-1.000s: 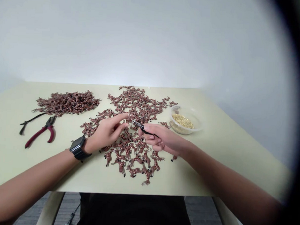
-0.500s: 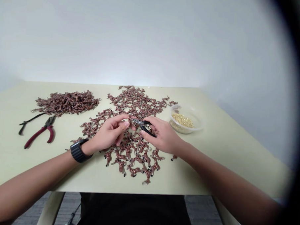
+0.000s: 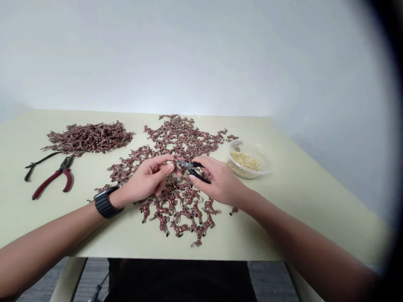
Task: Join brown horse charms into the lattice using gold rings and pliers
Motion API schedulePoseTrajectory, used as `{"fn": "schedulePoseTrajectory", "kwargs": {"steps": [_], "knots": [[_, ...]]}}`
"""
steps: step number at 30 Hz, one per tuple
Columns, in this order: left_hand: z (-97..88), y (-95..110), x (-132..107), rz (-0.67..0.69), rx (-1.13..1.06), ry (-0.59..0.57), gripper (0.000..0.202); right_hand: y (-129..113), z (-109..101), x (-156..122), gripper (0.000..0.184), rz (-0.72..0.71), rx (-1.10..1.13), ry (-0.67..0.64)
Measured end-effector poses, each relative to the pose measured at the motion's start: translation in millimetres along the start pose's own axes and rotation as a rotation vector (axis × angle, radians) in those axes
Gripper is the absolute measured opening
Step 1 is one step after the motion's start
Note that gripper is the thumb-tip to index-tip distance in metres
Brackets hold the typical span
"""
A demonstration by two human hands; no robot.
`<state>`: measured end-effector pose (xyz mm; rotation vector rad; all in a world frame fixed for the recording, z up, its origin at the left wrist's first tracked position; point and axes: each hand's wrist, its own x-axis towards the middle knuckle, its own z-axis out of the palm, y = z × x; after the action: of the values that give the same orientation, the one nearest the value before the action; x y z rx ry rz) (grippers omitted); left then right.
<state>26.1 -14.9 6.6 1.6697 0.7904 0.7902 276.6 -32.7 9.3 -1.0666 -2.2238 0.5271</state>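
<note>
My right hand (image 3: 218, 178) grips a small pair of pliers (image 3: 190, 165) by its black handles, the jaws pointing left. At the tip of those jaws, my left hand (image 3: 153, 173) pinches something small between thumb and forefinger; the fingers mostly cover it and I cannot make out what it is. Both hands hover over a spread of small brown animal figures (image 3: 182, 212), which look like reindeer with antlers. A black watch circles my left wrist.
Left of the hands lie red-handled pliers (image 3: 55, 178) and a thin black strap-like item (image 3: 37, 165). Behind them is a dense heap of brown figures (image 3: 91, 137). On the right stands a clear plastic bowl (image 3: 265, 171) holding small gold-coloured pieces (image 3: 245, 161).
</note>
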Motion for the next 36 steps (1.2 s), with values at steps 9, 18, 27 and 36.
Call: {"fn": "schedulePoseTrajectory", "kwargs": {"steps": [9, 18, 27, 36], "knots": [[-9.7, -14, -1, 0.276, 0.560, 0.132, 0.038, -6, -3, -1, 0.031, 0.410, 0.649, -0.280], [-13.3, -12, 1, 0.467, 0.820, 0.163, 0.033, 0, -8, 3, 0.035, 0.595, 1.072, -0.427], [-2.3, 4, -2, -0.025, 0.095, -0.022, 0.040, 0, 3, -1, 0.026, 0.098, 0.056, 0.017], [-1.3, 5, -2, -0.044, 0.035, -0.039, 0.039, 3, -1, 0, 0.028, -0.014, -0.041, -0.006]]}}
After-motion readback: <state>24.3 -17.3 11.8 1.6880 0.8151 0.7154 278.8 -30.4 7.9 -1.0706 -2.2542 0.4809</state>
